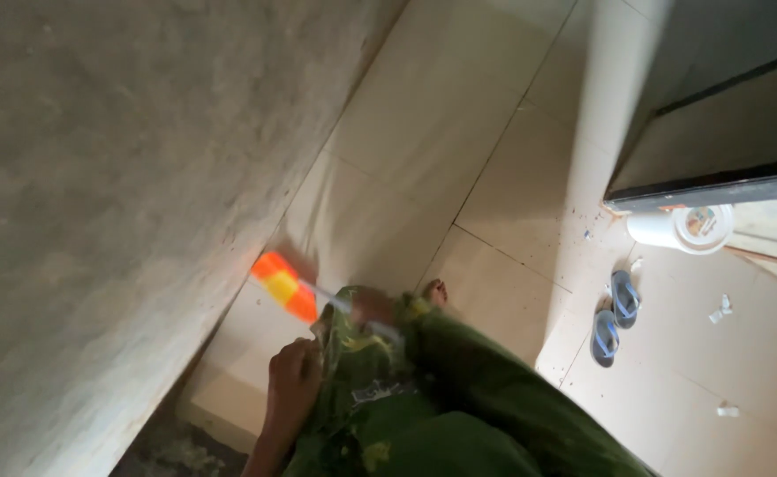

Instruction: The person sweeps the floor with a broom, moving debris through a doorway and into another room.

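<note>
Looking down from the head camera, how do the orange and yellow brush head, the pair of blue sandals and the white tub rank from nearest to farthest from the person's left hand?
From the left hand:
1. Orange and yellow brush head, just above the hand, by the grey wall.
2. Blue sandals, to the right on the tiled floor.
3. White tub, farther right and higher, by the dark door.

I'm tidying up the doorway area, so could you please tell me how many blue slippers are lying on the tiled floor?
2. One blue slipper lies nearer the white tub by the door; the other slipper lies just below it, closer to the person. More could be hidden outside the view.
</note>
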